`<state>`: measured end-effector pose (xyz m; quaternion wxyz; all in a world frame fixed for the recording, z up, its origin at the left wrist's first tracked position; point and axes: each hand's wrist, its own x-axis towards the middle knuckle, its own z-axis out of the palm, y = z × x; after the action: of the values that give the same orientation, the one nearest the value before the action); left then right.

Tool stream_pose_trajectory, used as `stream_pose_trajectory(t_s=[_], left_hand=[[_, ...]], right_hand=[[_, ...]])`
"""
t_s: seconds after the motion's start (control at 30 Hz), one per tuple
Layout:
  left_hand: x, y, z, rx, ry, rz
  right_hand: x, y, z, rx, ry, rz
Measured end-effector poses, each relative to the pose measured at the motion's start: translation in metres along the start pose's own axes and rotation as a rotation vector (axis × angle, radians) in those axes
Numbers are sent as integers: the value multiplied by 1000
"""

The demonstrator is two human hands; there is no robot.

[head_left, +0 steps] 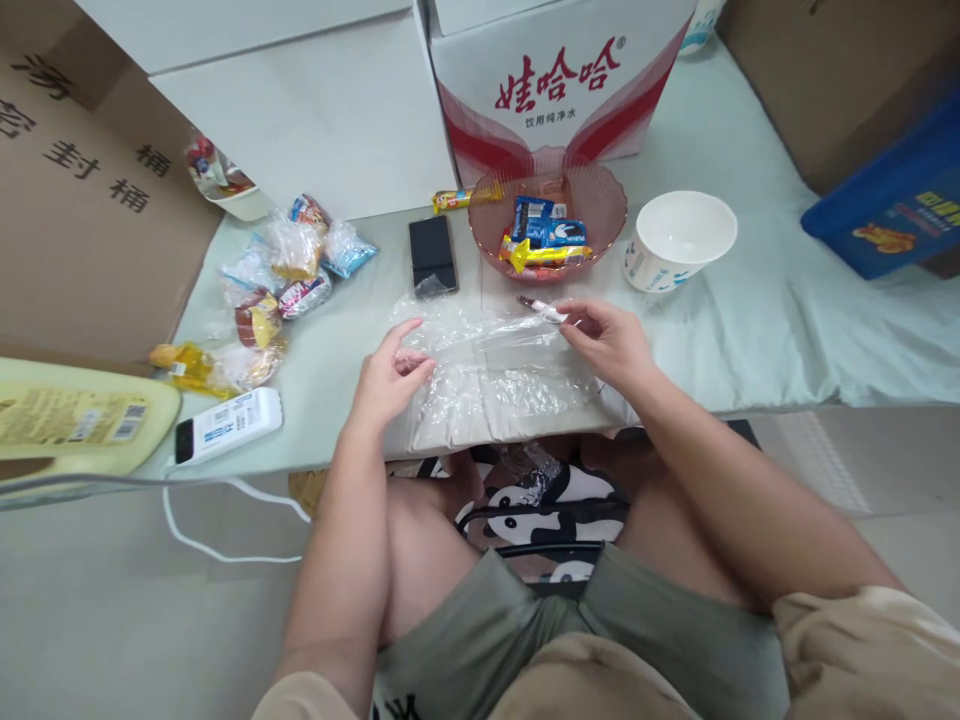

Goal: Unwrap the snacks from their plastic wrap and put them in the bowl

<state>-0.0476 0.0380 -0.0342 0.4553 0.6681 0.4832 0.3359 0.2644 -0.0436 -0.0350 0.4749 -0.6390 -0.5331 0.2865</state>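
Note:
Clear crinkled plastic film (502,385) lies across the front of the cloth-covered table between my hands. My right hand (611,342) is closed, pinching a slim stick-like item (541,308) with a dark end and a whitish body; its exact kind is unclear. A strip of film stretches from near that hand toward the left. At the film's left edge, my left hand (390,375) has thumb and fingers apart, with nothing visible gripped. Just beyond the film are a dark phone (433,256) and a pink glass bowl (484,225) holding blue and yellow snack packets.
A white paper tub (675,245) stands right of the bowl. Several wrapped snacks (300,245) are heaped at left, near a white device (232,425) and a yellow bottle (82,415). A white-and-red carton (559,90) stands behind; a blue container (885,190) is far right.

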Motion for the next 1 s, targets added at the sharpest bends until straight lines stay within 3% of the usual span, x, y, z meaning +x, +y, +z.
stream_pose_trajectory(t_s=[0.1,0.23,0.37,0.47,0.53,0.6,0.67,0.73,0.83,1.0], left_hand=[[-3,4,-1,-20,14,-49],[-3,13,1,-154,115,42],[1,9,3,67,128,152],[5,2,1,169,279,235],[5,2,-2,88,319,269],[2,6,-3,-67,278,277],[-2,13,-3,-234,205,265],[-6,20,-1,-335,149,257],[-8,23,3,-284,159,253],[-3,23,8,-335,257,131]], right_hand=[[0,-2,-2,-70,70,37],[-3,-3,-2,24,53,22],[-2,1,-2,22,43,-58],[-1,1,-6,-138,165,-142],[-2,-3,-10,-178,218,-229],[-6,-9,-14,-106,140,-281],[-9,-14,-17,60,-24,-209],[-10,-15,-18,238,-155,-36],[-8,-14,-15,398,-171,170],[-7,-18,-14,478,-204,311]])
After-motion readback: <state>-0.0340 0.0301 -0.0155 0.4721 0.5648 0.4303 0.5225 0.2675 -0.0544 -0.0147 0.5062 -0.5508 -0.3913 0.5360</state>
